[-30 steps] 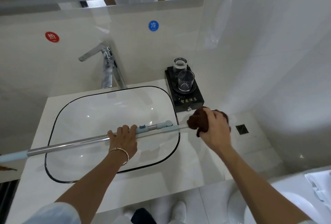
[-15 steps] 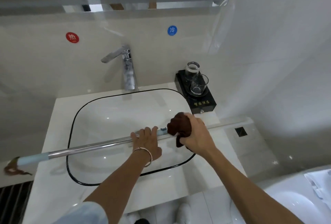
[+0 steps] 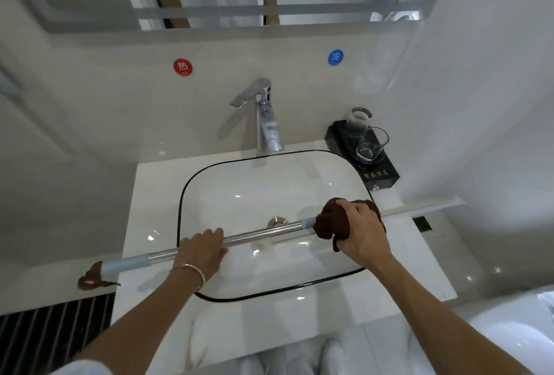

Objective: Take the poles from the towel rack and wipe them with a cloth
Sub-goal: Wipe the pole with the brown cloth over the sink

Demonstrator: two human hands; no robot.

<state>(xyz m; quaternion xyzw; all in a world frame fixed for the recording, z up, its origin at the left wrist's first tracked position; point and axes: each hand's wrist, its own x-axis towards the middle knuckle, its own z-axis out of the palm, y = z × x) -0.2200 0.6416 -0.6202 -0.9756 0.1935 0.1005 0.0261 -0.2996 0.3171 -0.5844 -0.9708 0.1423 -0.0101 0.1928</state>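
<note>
left hand (image 3: 201,250) curled over pole (image 3: 257,234), right hand (image 3: 361,232) clutching brown cloth (image 3: 331,222) wrapped round pole near its pale blue section; pole lies across sink (image 3: 209,176), left end past counter (image 3: 141,224) edge; faucet (image 3: 263,116) behind, glasses on black tray (image 3: 386,175) right

Bracelet (image 3: 189,270): thin metal band, worn at wrist of left hand (image 3: 202,250). Sleeve (image 3: 81,368): pale blue-white. Shoes (image 3: 332,353): white.
</note>
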